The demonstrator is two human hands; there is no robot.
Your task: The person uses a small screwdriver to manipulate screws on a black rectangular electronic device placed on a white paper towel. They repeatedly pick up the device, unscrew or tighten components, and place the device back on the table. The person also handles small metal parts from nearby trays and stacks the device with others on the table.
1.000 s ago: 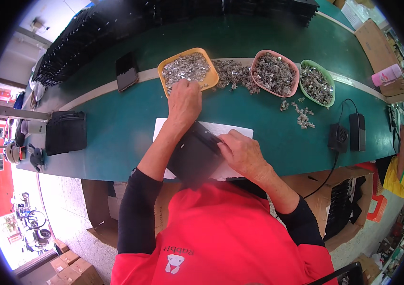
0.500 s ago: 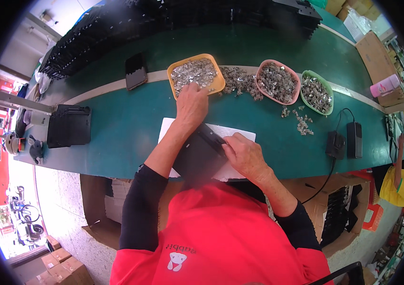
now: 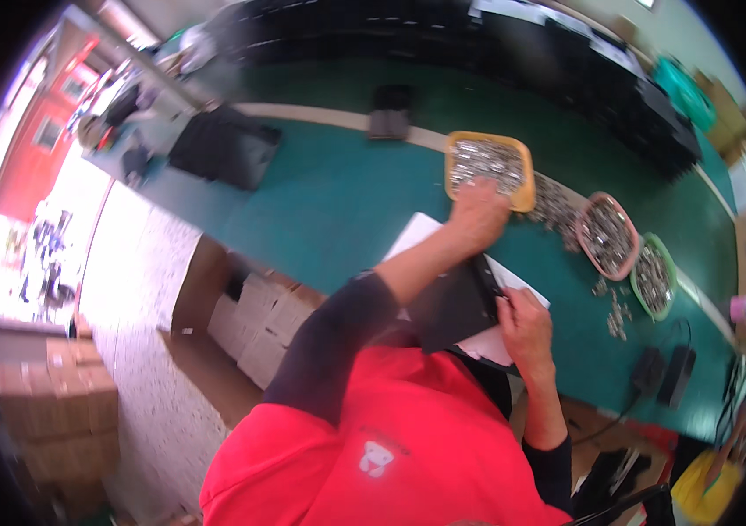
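Note:
My left hand (image 3: pixel 481 213) reaches over the near edge of a yellow tray (image 3: pixel 524 195) filled with small silvery metal pieces (image 3: pixel 483 164). Its fingertips dip among the pieces and are blurred, so what they pinch, if anything, does not show. A flat black plastic panel (image 3: pixel 450 307) lies tilted in front of my body, on a white sheet (image 3: pixel 417 230). At the panel's right edge, my right hand (image 3: pixel 526 324) is closed, thumb and fingers holding the rim. My left forearm crosses above the panel and hides part of it.
Loose metal pieces (image 3: pixel 553 206) lie between the yellow tray and a pink bowl (image 3: pixel 582 243); a green bowl (image 3: pixel 673 289) stands beyond. Black panels (image 3: pixel 224 145) lie at left, a dark case (image 3: pixel 390 112) behind. A corded black device (image 3: pixel 647 373) sits right, near a person in yellow (image 3: pixel 708 486).
The whole view has swung, so the table and trays appear farther right and tilted. My left hand stays at the yellow tray, and my right hand keeps holding the panel.

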